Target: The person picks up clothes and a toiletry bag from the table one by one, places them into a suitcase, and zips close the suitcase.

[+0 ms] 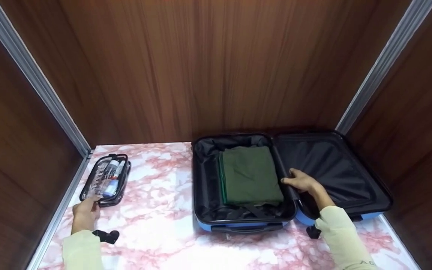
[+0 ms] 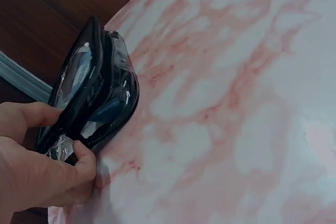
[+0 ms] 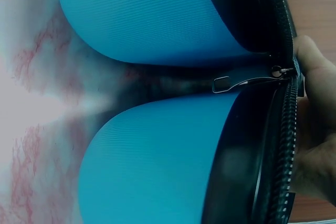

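Observation:
A clear toiletry bag with black trim and the word TRAVEL lies at the left, with tubes and bottles inside. My left hand pinches its near end; in the left wrist view, the thumb and fingers of the hand are on the black-edged bag. An open blue suitcase with black lining holds folded dark green clothes. At the hinge between its halves rests my right hand, fingers loosely bent. The right wrist view shows that hand behind the zipper edge, partly hidden.
The suitcase's other half lies flat at the right, its black lining facing up. A pink and white marbled table runs beneath everything. Brown wood-grain panels enclose the back and sides, with metal strips at the corners.

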Motion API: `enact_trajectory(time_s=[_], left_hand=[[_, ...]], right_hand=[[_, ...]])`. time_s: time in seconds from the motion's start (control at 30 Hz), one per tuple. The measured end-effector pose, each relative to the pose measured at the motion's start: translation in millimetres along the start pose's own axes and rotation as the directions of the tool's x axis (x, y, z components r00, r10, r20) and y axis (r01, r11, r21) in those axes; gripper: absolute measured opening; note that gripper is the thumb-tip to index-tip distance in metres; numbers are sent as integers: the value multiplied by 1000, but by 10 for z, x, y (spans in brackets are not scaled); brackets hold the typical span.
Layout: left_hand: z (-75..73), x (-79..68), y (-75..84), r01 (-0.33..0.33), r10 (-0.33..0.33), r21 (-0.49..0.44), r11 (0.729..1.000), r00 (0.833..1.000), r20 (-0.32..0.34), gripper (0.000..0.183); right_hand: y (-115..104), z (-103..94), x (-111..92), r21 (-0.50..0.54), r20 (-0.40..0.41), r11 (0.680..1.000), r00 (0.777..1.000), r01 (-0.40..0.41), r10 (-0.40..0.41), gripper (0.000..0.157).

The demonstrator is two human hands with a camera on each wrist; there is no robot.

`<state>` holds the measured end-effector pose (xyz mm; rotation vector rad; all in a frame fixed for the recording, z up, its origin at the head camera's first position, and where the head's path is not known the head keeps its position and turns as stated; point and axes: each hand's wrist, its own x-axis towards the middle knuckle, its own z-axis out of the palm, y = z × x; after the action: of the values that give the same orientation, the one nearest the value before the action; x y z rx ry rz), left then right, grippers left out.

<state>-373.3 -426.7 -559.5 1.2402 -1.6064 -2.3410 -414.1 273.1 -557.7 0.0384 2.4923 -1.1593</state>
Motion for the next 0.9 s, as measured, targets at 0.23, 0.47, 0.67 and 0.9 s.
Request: enact_trajectory(time_s=[0.23, 0.47, 0.67, 0.9], left_hand=[[4, -20, -14, 74, -76, 30, 997, 994, 75, 24], [69, 85, -40, -13, 7, 80, 997, 997, 76, 22], [47, 131, -70, -108, 68, 158, 982, 968, 240, 25], [89, 118, -82, -306, 240, 218, 927, 928, 284, 36]], right_hand=[[-8, -11, -12, -21, 1, 1000, 1000, -10, 10, 88], [-1, 9, -16, -29, -32, 1000, 999, 5, -6, 86], [3, 10, -20, -27, -26, 1000, 1000, 4, -4, 87], [-10, -16, -18, -17, -15, 1000, 1000, -2, 2, 87]])
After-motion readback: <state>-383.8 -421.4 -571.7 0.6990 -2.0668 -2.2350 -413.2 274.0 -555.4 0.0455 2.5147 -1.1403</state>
